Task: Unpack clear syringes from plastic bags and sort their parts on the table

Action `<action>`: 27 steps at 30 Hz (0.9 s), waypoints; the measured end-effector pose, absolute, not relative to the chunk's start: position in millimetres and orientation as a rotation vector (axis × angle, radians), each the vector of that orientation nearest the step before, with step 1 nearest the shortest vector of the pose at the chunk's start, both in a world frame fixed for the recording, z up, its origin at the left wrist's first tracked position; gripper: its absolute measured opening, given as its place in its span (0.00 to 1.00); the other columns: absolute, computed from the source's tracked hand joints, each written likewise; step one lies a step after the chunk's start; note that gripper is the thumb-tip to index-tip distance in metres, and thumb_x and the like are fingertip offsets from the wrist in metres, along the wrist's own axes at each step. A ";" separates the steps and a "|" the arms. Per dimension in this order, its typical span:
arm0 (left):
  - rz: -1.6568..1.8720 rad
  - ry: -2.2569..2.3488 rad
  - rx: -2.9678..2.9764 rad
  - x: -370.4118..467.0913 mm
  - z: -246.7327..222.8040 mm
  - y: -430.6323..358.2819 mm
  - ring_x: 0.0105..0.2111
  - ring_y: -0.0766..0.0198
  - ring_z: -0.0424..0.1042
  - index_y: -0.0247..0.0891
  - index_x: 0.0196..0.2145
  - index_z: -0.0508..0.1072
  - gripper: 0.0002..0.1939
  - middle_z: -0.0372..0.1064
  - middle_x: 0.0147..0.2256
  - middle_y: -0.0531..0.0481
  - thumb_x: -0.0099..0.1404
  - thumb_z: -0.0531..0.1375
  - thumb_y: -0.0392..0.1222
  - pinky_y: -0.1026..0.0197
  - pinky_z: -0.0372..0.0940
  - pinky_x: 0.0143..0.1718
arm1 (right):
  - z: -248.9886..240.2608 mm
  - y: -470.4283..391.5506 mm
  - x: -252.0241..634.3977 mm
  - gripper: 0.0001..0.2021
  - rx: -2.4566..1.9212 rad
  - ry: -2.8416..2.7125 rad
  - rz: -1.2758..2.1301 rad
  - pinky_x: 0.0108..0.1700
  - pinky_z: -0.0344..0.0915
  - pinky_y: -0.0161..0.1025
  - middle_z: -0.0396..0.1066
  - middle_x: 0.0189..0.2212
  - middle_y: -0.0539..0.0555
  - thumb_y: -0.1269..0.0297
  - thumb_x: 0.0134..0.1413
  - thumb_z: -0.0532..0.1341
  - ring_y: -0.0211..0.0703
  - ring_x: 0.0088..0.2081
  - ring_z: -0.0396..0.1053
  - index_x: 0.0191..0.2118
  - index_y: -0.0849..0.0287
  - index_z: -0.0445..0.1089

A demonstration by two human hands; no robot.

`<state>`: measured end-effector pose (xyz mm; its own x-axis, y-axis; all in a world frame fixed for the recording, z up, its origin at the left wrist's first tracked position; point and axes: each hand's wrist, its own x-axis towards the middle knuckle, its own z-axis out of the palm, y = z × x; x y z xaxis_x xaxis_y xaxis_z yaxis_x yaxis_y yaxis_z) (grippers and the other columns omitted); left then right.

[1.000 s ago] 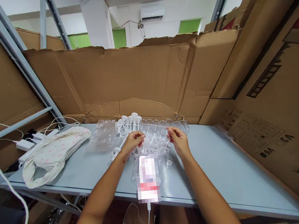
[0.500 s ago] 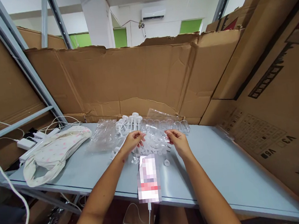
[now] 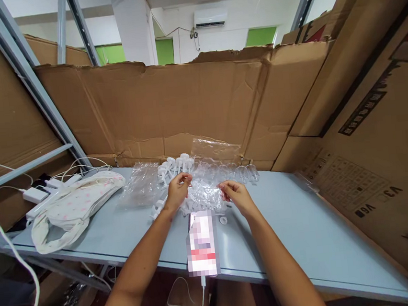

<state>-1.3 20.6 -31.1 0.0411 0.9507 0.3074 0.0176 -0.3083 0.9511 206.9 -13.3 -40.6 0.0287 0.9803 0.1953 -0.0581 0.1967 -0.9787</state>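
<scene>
A clear, crinkled plastic bag (image 3: 207, 195) is stretched between my two hands over a heap of small white parts. My left hand (image 3: 178, 190) pinches its left edge, fingers closed. On the other side my right hand (image 3: 235, 194) grips the bag with thumb and fingers together. White plastic pieces with stems (image 3: 176, 166) lie behind my left hand. A row of clear coiled pieces (image 3: 242, 173) stretches to the right behind the bag. One small white ring (image 3: 223, 220) lies apart, in front of my right hand.
A phone (image 3: 202, 244) with a cable lies at the table's front edge. Leftward are flat clear bags (image 3: 141, 185), a white cloth bag (image 3: 82, 201) and a power strip (image 3: 38, 207). Cardboard walls (image 3: 174, 107) enclose the back and right of the grey table (image 3: 297, 225).
Both hands have shifted slightly left, and my left hand is a little higher. The plastic between them has spread lower over the white parts. More clear film stands up against the back cardboard.
</scene>
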 end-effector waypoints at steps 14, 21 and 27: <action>0.999 0.456 1.420 -21.7 -15.2 12.2 0.45 0.54 0.72 0.36 0.38 0.69 0.12 0.69 0.47 0.41 0.58 0.60 0.44 0.55 0.66 0.43 | -36.9 -11.5 215.4 0.19 -1.014 -0.984 0.991 0.20 0.55 0.32 0.63 0.17 0.45 0.47 0.39 0.67 0.31 0.18 0.59 0.29 0.59 0.72; 0.775 0.380 1.623 -26.4 -17.0 15.3 0.56 0.49 0.63 0.42 0.53 0.69 0.27 0.57 0.60 0.42 0.55 0.60 0.33 0.49 0.59 0.54 | -37.3 -10.3 216.4 0.22 -0.886 -0.959 0.966 0.22 0.59 0.31 0.67 0.22 0.46 0.46 0.47 0.62 0.32 0.20 0.61 0.45 0.53 0.70; 0.791 0.420 1.684 -21.1 -18.9 13.3 0.59 0.49 0.59 0.53 0.59 0.61 0.38 0.41 0.66 0.49 0.52 0.59 0.28 0.52 0.60 0.54 | -34.3 -15.5 215.9 0.42 -0.730 -1.107 1.052 0.41 0.70 0.41 0.60 0.58 0.54 0.44 0.45 0.63 0.43 0.42 0.71 0.64 0.36 0.43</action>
<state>-21.1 13.3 -18.9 0.7069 0.6500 0.2791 -0.1329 -0.2655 0.9549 215.9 -15.5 -34.3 0.0869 0.9334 0.3483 -0.3006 0.3579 -0.8841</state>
